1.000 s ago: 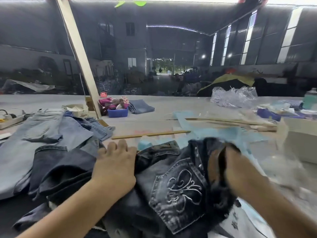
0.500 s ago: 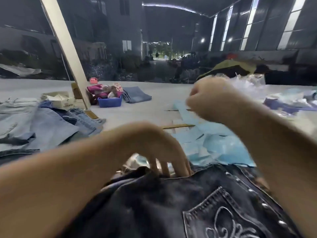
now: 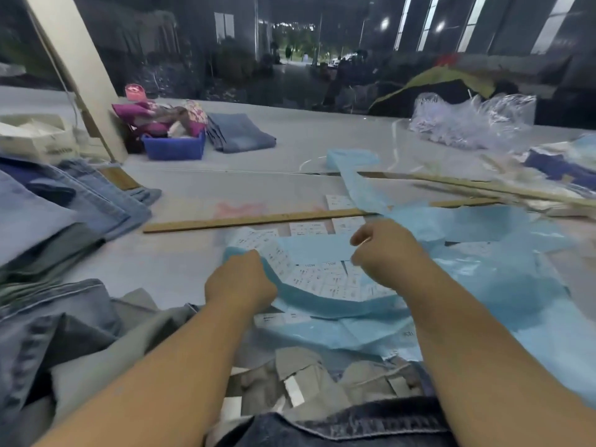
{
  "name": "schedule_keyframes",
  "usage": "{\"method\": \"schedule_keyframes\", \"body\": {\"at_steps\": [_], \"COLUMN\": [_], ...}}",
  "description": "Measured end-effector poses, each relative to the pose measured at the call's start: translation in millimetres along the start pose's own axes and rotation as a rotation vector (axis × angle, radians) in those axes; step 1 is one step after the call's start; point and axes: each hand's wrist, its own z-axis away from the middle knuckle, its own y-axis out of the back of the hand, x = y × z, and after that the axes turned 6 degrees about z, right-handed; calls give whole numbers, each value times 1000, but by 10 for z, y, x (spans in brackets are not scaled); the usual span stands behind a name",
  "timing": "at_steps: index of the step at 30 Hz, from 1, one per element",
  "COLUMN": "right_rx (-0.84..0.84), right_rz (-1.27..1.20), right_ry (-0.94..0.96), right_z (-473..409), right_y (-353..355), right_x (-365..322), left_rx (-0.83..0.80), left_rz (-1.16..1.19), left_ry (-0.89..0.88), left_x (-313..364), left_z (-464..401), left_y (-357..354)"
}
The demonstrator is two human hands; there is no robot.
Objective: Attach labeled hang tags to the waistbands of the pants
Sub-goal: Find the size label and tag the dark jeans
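Reaching forward from the bottom of the frame, two bare forearms meet over a curled sheet of white printed labels (image 3: 309,275) on pale blue backing paper, at the centre. The left hand (image 3: 240,282) grips the sheet's left edge, fingers curled around it. The right hand (image 3: 383,250) is closed just above the sheet's right side, fingers curled as if pinching something small; whether it holds anything cannot be told.

More loose blue backing paper (image 3: 503,275) spreads across the grey bench (image 3: 180,266) to the right. A dark denim waistband of pants (image 3: 348,429) lies at the bottom edge, between the arms. Grey fabric scraps with white tags (image 3: 306,379) sit just above it.

A long wooden ruler (image 3: 251,219) lies across the middle of the frame, beyond the hands. A stack of folded jeans (image 3: 64,204) fills the left side. A blue plastic bin (image 3: 174,146) holding pink cloth sits at upper left, with another folded pair of jeans (image 3: 240,132) beside it. Crumpled clear plastic (image 3: 467,121) sits at upper right.
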Motion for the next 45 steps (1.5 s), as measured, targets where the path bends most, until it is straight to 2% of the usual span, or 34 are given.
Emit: {"method": "schedule_keyframes", "body": {"at_steps": [3, 6, 11, 16, 23, 29, 35, 37, 40, 41, 45], "right_rx": [-178, -203, -307, -301, -342, -407, -360, -284, -137, -121, -64], "right_rz": [151, 244, 288, 296, 415, 483, 426, 427, 333, 244, -222], "right_ry": [-31, -94, -173, -160, -163, -181, -228, -235, -188, -144, 34], "right_z": [6, 37, 70, 41, 52, 51, -2, -22, -78, -87, -70], "right_y": [-157, -211, -296, -324, -355, -365, -430, -424, -406, -404, -385], "right_x": [36, 108, 144, 107, 165, 172, 206, 201, 195, 182, 101], "left_rx": [-10, -15, -104, -123, -123, -208, -236, -239, -239, -207, 57], "left_rz": [-38, -60, -4, 15, -240, -211, -190, -27, 512, 615, 705], "left_ry": [-72, -139, -104, -194, -203, -166, -155, -135, -32, 3, 131], "left_x": [14, 26, -8, -34, -68, -65, -59, -41, 35, 57, 74], "left_z": [25, 44, 28, -17, -42, -12, -10, -12, -27, -36, -71], "left_y": [-19, -45, -92, -121, -154, -160, -146, -132, -91, -72, 9]}}
